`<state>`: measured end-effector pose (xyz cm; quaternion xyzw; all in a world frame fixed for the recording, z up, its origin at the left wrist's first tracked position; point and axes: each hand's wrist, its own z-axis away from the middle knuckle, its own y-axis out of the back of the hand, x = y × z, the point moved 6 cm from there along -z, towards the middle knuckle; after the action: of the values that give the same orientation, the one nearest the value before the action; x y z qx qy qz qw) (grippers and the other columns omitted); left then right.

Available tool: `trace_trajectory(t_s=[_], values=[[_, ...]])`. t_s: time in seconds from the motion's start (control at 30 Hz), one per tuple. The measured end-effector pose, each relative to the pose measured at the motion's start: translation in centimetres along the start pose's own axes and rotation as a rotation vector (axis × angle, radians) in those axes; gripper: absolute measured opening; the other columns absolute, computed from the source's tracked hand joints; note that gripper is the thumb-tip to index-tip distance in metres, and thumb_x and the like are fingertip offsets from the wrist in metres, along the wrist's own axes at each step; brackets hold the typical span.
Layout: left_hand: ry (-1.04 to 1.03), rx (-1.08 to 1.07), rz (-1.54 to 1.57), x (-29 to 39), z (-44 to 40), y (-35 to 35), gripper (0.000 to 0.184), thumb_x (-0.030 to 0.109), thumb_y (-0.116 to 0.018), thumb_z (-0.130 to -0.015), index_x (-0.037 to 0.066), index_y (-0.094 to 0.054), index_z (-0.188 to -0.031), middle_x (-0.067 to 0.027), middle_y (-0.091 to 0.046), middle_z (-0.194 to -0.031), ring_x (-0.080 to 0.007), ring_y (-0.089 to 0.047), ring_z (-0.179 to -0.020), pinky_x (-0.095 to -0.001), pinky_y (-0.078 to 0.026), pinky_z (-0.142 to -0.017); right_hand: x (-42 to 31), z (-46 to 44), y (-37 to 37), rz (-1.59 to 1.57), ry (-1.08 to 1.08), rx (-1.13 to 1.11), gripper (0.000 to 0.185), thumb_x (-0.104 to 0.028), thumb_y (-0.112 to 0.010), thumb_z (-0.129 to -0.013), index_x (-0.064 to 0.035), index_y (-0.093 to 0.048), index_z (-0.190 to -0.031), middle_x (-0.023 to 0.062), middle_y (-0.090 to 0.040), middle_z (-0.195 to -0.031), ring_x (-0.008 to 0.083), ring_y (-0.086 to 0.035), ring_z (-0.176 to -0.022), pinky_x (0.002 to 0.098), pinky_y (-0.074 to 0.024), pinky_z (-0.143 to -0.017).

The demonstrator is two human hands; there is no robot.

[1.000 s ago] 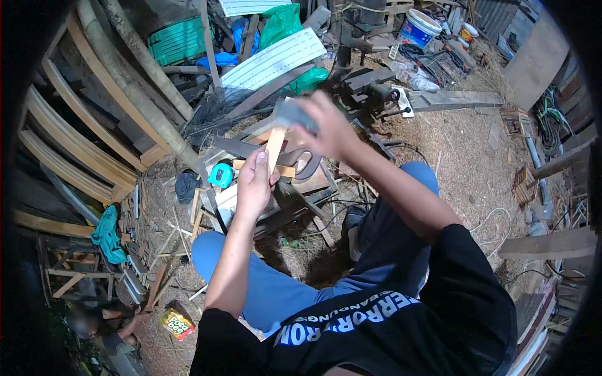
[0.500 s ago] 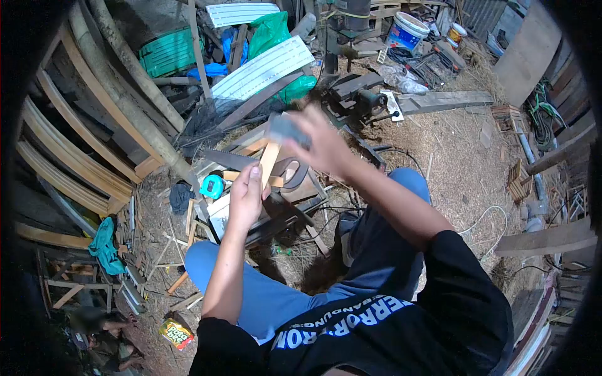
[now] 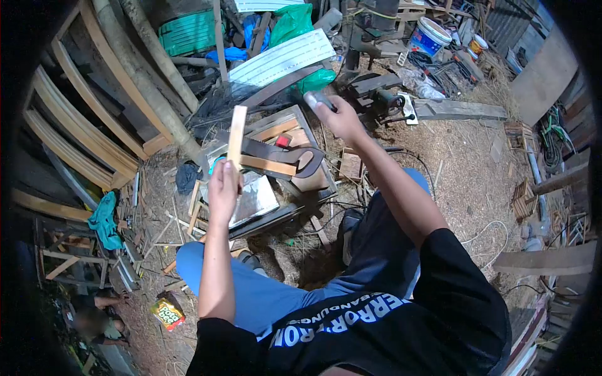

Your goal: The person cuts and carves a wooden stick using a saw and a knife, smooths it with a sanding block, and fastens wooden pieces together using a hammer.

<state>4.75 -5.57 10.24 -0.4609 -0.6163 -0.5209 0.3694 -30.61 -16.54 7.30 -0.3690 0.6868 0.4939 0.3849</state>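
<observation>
My left hand (image 3: 222, 187) is closed around the lower end of a pale wooden strip (image 3: 236, 135) that points up. From beside those fingers a second wooden strip (image 3: 269, 165) runs to the right; I cannot tell whether the two are joined. My right hand (image 3: 342, 120) is raised to the right, gripping a small grey block (image 3: 318, 100) whose exact kind is unclear. Behind the strips, a handsaw (image 3: 308, 161) lies on a low wooden worktop (image 3: 300, 119), with a small red object (image 3: 283, 140) near its blade. The turquoise tape measure (image 3: 214, 164) is mostly hidden behind my left hand.
A whitish flat piece (image 3: 256, 197) lies at the worktop's front. A dark machine (image 3: 385, 100) stands beyond my right hand. Curved wooden pieces (image 3: 88, 138) lean at left, and a snack packet (image 3: 168, 313) lies on the floor. Another person (image 3: 103, 319) sits at lower left.
My right hand has moved right with the grey block, away from the strip. My left hand has shifted slightly left, and the strip stands more upright. The whole view has shifted a little.
</observation>
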Motion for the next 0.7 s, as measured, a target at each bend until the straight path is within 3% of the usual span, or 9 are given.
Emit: trace_trajectory(t_s=[0.03,0.13,0.27,0.3,0.4,0.53,0.57,0.67,0.7], values=[[0.077,0.007,0.036,-1.0,0.0,1.2,0.03,0.032,-0.044,-0.117,0.006,-0.06,-0.112,0.0009,-0.059,-0.071,-0.0067,-0.052,-0.058,-0.0249,-0.04,-0.053,0.8,0.1,-0.7,0.03,-0.066,-0.066,0.059,-0.04,-0.071,-0.099,0.0072,-0.065,-0.134,0.0261,-0.074,-0.12,0.0276,-0.072,-0.107,0.0412,-0.0549,-0.095],[0.294,0.046,0.089,-2.3,1.0,2.8,0.018,0.021,-0.052,-0.11,0.006,-0.061,-0.113,-0.0018,-0.064,-0.084,-0.0072,-0.055,-0.064,-0.0256,-0.042,-0.054,0.9,0.7,-2.8,0.027,-0.077,-0.125,0.075,-0.058,-0.073,-0.092,0.0066,-0.068,-0.13,0.0291,-0.074,-0.123,0.0409,-0.072,-0.118,0.0451,-0.0545,-0.101],[0.265,0.011,0.02,-5.5,1.4,3.2,0.025,0.013,-0.055,-0.102,0.002,-0.065,-0.122,-0.0005,-0.063,-0.088,-0.0076,-0.054,-0.068,-0.0261,-0.042,-0.059,3.1,0.2,-5.3,0.236,-0.2,-0.158,0.079,-0.059,-0.072,-0.093,0.0091,-0.065,-0.133,0.0291,-0.074,-0.122,0.0377,-0.072,-0.118,0.045,-0.0544,-0.102],[0.253,0.023,-0.011,-6.0,1.6,3.0,0.028,0.011,-0.055,-0.101,0.002,-0.065,-0.125,0.0001,-0.063,-0.088,-0.0077,-0.054,-0.068,-0.0262,-0.042,-0.06,4.9,-0.6,-6.4,0.273,-0.186,-0.159,0.079,-0.057,-0.071,-0.094,0.0099,-0.063,-0.136,0.0274,-0.075,-0.121,0.0325,-0.074,-0.114,0.0425,-0.0558,-0.099],[0.286,-0.023,-0.061,-5.8,2.1,2.8,0.036,0.009,-0.058,-0.099,0.0,-0.066,-0.133,0.0008,-0.064,-0.089,-0.0082,-0.055,-0.072,-0.026,-0.044,-0.066,5.7,-1.9,-8.0,0.033,-0.197,-0.216,0.078,-0.059,-0.072,-0.094,0.0071,-0.063,-0.134,0.0218,-0.076,-0.115,0.0286,-0.075,-0.102,0.0422,-0.059,-0.09],[0.312,-0.065,-0.077,-4.9,2.2,1.8,0.038,0.008,-0.058,-0.1,0.0,-0.065,-0.137,0.0003,-0.066,-0.093,-0.0078,-0.057,-0.076,-0.0253,-0.045,-0.068,6.4,-3.5,-9.0,-0.651,-0.469,-0.498,0.048,-0.05,-0.06,-0.107,-0.0048,-0.065,-0.123,0.0066,-0.068,-0.087,0.0175,-0.063,-0.072,0.0351,-0.0518,-0.06],[0.319,-0.069,-0.081,-5.0,2.1,1.3,0.039,0.007,-0.057,-0.1,0.001,-0.064,-0.138,0.0001,-0.066,-0.095,-0.0077,-0.057,-0.076,-0.0252,-0.046,-0.068,6.5,-3.3,-7.1,-0.464,-0.579,-0.578,0.042,-0.04,-0.052,-0.113,-0.0039,-0.063,-0.134,0.0087,-0.073,-0.101,0.0178,-0.065,-0.074,0.0362,-0.0504,-0.059],[0.21,-0.05,0.052,-5.4,0.7,-0.9,0.042,0.005,-0.056,-0.1,0.002,-0.061,-0.142,-0.0017,-0.068,-0.104,-0.0064,-0.056,-0.077,-0.0241,-0.044,-0.067,11.6,-4.8,-4.4,-0.303,-0.567,-0.622,0.044,-0.041,-0.052,-0.113,-0.0029,-0.064,-0.131,0.008,-0.074,-0.1,0.0165,-0.065,-0.072,0.0348,-0.0499,-0.058],[0.252,-0.065,0.081,-4.3,0.2,-2.1,0.045,0.003,-0.054,-0.1,0.003,-0.059,-0.144,-0.0039,-0.068,-0.113,-0.0058,-0.055,-0.08,-0.0233,-0.044,-0.068,14.6,-5.6,-3.9,-0.304,-0.54,-0.602,0.047,-0.047,-0.061,-0.108,-0.0034,-0.068,-0.124,0.0081,-0.073,-0.094,0.0164,-0.066,-0.07,0.0341,-0.0497,-0.056]])
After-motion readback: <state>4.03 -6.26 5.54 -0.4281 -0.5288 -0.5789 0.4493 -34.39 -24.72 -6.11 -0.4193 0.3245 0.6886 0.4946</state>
